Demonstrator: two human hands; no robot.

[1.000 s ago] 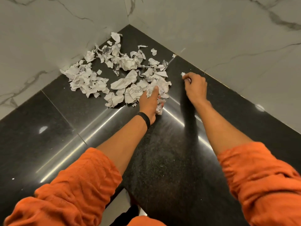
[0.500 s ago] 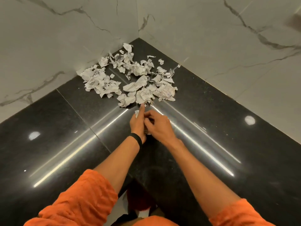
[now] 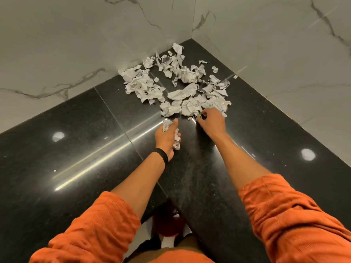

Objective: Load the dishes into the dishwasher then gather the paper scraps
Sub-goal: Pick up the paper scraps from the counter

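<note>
Half a second ago both hands met just short of the pile; now they have parted. The left grip (image 3: pixel 167 136), a thin black wristband (image 3: pixel 162 155) behind it, is clenched round a wad of crumpled white paper scraps (image 3: pixel 177 138). Bits poke out at its far end and along its right side, and the index finger lies straight toward the pile. The right grip (image 3: pixel 212 121) has gone farther out and to the right, its fingers bent down onto the near edge of the heap. Whether they pinch a piece I cannot tell.

The loose heap of torn white paper scraps (image 3: pixel 178 86) lies in the far corner of the glossy black speckled stone counter (image 3: pixel 76 139). It brushes the left wall, and a few small bits lie apart at the far right. Grey-veined white marble walls (image 3: pixel 76 44) close the corner. Rumpled orange sleeves (image 3: pixel 91 230) are bunched on both arms at the near edge.
</note>
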